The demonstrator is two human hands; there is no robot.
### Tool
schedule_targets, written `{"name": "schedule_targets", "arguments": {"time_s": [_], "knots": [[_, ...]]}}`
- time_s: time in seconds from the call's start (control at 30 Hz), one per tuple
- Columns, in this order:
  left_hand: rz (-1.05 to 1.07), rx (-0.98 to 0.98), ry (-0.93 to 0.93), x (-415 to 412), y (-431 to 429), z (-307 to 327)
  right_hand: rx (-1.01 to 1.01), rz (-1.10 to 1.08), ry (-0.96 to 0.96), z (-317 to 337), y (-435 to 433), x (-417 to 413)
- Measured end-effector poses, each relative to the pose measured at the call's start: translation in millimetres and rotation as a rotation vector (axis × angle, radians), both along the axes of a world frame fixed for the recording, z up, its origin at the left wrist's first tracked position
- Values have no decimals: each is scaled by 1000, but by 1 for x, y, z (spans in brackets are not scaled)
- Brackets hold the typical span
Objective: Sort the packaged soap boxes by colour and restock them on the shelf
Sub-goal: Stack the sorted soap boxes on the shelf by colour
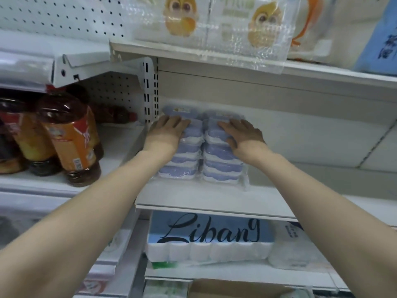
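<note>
On the shelf [214, 196], just right of the slotted upright [150, 89]: blue soap boxes in clear wrap, two stacks touching side by side.
Left stack [178, 166]: the one nearer the upright; several boxes high.
Right stack [223, 164]: touching the left stack on the side away from the upright.
Left hand [167, 132]: palm down on top of the left stack, fingers laid out fairly straight – pressing, not wrapped round anything.
Right hand [242, 134]: flat on top of the right stack, fingers spread – likewise no closed grip.
Left of the upright: brown bottles [71, 136] with orange labels, on the neighbouring bay.
Below the upright: tissue pack [210, 235] lettered "Libang"; a cardboard box [236, 289] lower down.
Above the upright: owl-printed packs [210, 24].
</note>
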State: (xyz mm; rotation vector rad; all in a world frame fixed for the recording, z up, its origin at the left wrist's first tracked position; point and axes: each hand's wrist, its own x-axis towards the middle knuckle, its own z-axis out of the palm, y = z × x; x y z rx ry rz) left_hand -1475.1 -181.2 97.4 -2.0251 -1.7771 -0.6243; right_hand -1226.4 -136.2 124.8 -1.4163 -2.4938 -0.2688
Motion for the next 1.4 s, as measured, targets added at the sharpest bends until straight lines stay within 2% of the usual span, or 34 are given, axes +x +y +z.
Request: {"name": "schedule_targets", "arguments": {"time_s": [0.13,0.27,0.47,0.8,1.13,1.4], "knots": [[19,-89,83,-2,-3,-3,29,36,129,-23,-6,7],[80,-127,192,-1,2,-4,79,58,39,-31,1,9],[120,-79,182,9,9,-5,114,53,19,-28,16,1],[120,-111,178,12,4,2,184,42,-103,-22,15,7],[46,57,251,39,-28,9,261,126,-14,-16,-9,40],[22,150,217,136,-77,1,329,215,-46,-25,-35,140]]}}
